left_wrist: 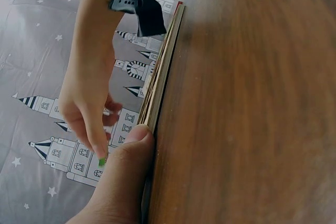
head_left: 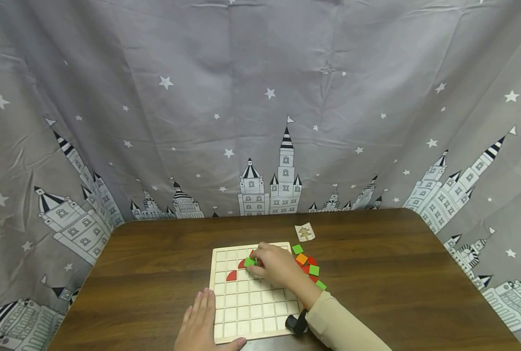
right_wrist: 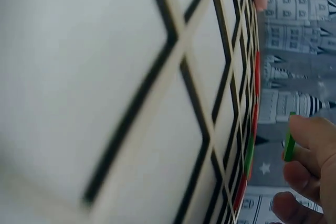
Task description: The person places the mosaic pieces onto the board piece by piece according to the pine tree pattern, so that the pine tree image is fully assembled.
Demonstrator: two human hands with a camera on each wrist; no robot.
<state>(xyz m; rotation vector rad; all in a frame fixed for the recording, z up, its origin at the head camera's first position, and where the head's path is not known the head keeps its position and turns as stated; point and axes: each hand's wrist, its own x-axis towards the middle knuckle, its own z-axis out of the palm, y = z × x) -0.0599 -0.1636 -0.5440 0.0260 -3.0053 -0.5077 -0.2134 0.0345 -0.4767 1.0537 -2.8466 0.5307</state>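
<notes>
A pale wooden board with a grid of square recesses lies on the table. My right hand is over its upper part and pinches a green square tile between thumb and finger. The right wrist view shows that green tile held on edge, apart from the board. Red quarter-round pieces sit in the grid, one red piece plainly visible; others are partly hidden by the hand. My left hand lies flat along the board's left edge, its thumb at the near edge, fingers straight.
Right of the board lies a loose cluster of red, green and orange pieces, among them an orange tile and a green tile. A small patterned card lies behind them on the brown table. A grey castle-print curtain hangs behind.
</notes>
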